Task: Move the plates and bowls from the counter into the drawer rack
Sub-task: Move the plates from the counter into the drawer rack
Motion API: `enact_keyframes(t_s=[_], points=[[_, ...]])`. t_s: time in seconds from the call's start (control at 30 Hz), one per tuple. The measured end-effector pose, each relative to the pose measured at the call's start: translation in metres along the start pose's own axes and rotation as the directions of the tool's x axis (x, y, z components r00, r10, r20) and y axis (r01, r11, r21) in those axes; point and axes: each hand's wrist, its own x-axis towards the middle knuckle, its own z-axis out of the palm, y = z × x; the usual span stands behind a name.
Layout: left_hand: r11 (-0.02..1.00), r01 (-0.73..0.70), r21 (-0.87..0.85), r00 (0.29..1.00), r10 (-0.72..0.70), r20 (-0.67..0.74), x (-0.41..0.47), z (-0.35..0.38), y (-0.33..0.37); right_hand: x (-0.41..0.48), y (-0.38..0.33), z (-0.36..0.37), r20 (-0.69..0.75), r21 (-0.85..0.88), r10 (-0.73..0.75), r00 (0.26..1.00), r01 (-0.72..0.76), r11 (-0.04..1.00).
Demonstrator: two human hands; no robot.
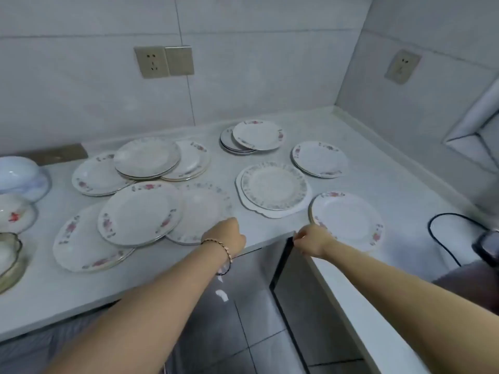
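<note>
Both forearms fill the near view; I've got the left hand [225,236] at the near rim of a gray-patterned plate [201,211], fingers curled under, can't tell if it's gripping yet. Right hand [310,242] is loosely closed at the counter [378,179] edge, touching a rose-rimmed plate [347,220]. Plates sit in overlapping piles, bowls [16,179] far left; drawer rack not in view. Advice: slide the plate out over the edge w/ thumb on top, lift one at a time.

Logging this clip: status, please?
Left hand at near plate's rim; right hand at counter edge; closure unclear. All plates on counter. Drawer rack unseen.
</note>
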Motion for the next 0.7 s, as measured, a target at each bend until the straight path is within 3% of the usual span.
enact_keyframes(t_s=[0.3,0.53,0.6,0.7], points=[[0.948,0.132,-0.288,0.989,-0.147,-0.03,0.076,0.004,0.038,0.083,0.021,-0.037,-0.012,-0.01,0.021,1.0,-0.021,1.0],[0.884,0.251,-0.395,0.967,-0.249,0.057,0.177,0.002,0.056,0.178,0.008,-0.06,-0.08,0.013,0.058,0.995,-0.057,0.998],[0.837,0.341,-0.429,0.94,-0.313,0.136,0.213,0.002,0.06,0.207,0.001,-0.067,-0.091,0.067,0.154,0.984,-0.149,0.987],[0.681,0.487,-0.547,0.871,-0.424,0.247,0.26,0.005,0.059,0.243,-0.007,-0.074,-0.069,0.077,0.297,0.952,-0.292,0.953]])
